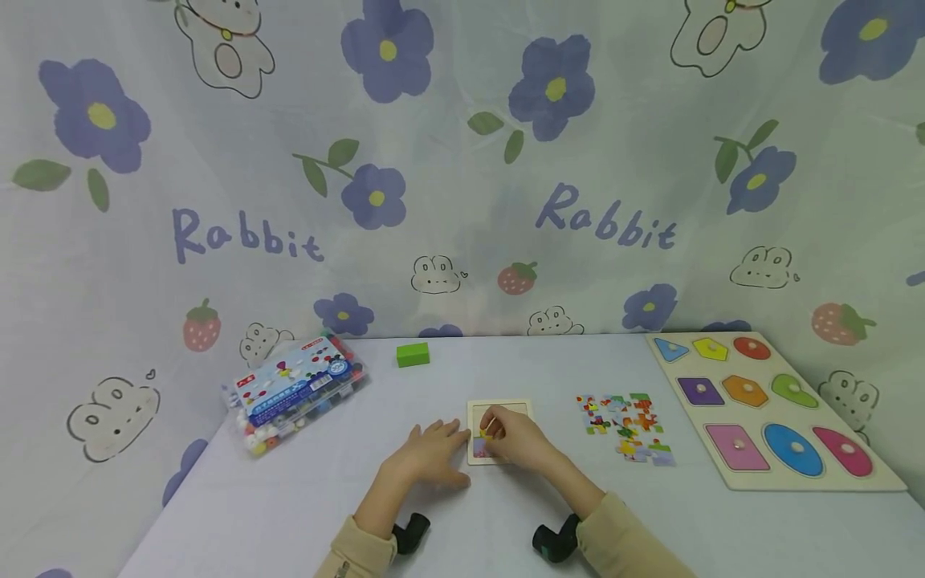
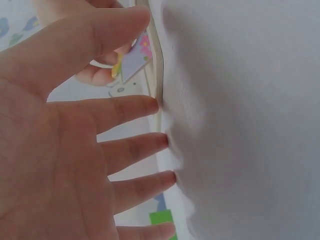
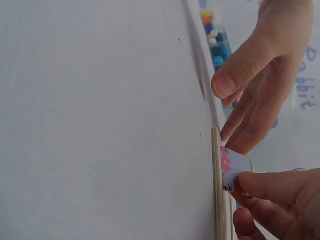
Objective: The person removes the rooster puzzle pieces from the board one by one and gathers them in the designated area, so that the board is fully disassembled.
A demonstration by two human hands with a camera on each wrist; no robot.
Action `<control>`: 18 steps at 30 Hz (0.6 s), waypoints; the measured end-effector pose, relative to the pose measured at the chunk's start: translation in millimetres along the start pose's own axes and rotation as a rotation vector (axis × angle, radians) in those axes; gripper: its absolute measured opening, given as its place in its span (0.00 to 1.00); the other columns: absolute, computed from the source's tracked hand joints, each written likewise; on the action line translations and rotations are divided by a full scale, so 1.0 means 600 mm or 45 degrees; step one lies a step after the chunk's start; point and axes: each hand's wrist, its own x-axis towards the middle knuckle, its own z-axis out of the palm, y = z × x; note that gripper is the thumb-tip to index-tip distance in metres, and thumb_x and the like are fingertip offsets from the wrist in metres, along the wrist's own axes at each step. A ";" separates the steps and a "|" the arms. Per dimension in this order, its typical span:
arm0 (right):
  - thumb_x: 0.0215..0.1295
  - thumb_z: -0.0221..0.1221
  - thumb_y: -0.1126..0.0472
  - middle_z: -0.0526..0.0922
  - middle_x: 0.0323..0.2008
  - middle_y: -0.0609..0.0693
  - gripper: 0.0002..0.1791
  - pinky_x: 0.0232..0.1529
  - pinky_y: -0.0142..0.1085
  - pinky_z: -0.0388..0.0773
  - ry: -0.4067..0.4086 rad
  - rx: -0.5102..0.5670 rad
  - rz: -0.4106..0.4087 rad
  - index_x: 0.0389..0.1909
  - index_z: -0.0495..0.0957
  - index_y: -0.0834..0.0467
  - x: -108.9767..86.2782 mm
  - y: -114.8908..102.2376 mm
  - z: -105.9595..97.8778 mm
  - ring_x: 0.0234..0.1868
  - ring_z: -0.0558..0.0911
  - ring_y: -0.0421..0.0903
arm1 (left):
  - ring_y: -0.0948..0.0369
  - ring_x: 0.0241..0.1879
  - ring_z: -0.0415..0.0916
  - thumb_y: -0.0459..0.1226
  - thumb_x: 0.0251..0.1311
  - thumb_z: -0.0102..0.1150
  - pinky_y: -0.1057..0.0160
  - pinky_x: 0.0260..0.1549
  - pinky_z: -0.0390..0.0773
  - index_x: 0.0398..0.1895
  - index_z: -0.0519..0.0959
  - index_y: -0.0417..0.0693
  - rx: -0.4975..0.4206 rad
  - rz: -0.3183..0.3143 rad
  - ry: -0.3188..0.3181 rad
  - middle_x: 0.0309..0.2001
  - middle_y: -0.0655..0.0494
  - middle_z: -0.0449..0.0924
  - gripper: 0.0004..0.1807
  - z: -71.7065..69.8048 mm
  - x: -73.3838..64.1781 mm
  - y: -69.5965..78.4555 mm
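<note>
A small wooden puzzle frame (image 1: pixel 533 411) lies flat on the white table between my hands. My right hand (image 1: pixel 516 437) pinches a puzzle piece (image 3: pixel 229 162) with a pink flower on a pale ground, at the frame's lower part. In the left wrist view that puzzle piece (image 2: pixel 135 62) looks tilted; its far side is hidden by fingers. My left hand (image 1: pixel 431 452) rests at the frame's left side with straight, spread fingers, the index fingertip against or very near the rim. Several loose puzzle pieces (image 1: pixel 627 427) lie in a cluster right of the frame.
A clear box of colored beads (image 1: pixel 299 389) stands at the back left. A green block (image 1: pixel 413 355) sits near the back edge. To the right lies a shape board (image 1: pixel 730 437) with knobbed pieces. A printed curtain (image 1: pixel 462 160) hangs behind the table.
</note>
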 end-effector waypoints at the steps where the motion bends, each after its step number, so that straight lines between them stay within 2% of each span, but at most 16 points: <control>1: 0.52 0.63 0.69 0.75 0.26 0.44 0.11 0.27 0.31 0.70 0.002 0.009 0.000 0.35 0.73 0.55 0.000 0.001 0.000 0.27 0.72 0.39 | 0.42 0.65 0.56 0.50 0.47 0.66 0.34 0.59 0.51 0.62 0.69 0.44 0.000 0.001 0.002 0.65 0.43 0.62 0.38 0.000 0.000 0.000; 5: 0.53 0.61 0.70 0.76 0.26 0.45 0.11 0.29 0.32 0.70 0.027 0.084 0.018 0.35 0.73 0.56 -0.005 0.004 -0.007 0.28 0.73 0.40 | 0.42 0.65 0.56 0.49 0.47 0.66 0.34 0.59 0.52 0.62 0.69 0.44 0.003 0.002 0.001 0.65 0.43 0.63 0.38 0.000 0.000 0.003; 10: 0.55 0.61 0.70 0.77 0.27 0.46 0.09 0.33 0.35 0.70 0.099 0.147 0.071 0.36 0.74 0.57 -0.018 0.012 -0.033 0.30 0.74 0.41 | 0.42 0.65 0.56 0.50 0.47 0.66 0.35 0.59 0.52 0.62 0.69 0.45 0.004 -0.007 -0.004 0.65 0.44 0.63 0.38 0.001 0.000 0.005; 18: 0.56 0.60 0.69 0.78 0.28 0.47 0.09 0.30 0.35 0.70 0.182 0.176 0.188 0.37 0.74 0.57 -0.043 0.051 -0.078 0.30 0.75 0.41 | 0.42 0.66 0.55 0.48 0.47 0.66 0.35 0.60 0.50 0.62 0.69 0.44 -0.010 -0.025 -0.009 0.65 0.44 0.62 0.38 -0.007 -0.002 0.010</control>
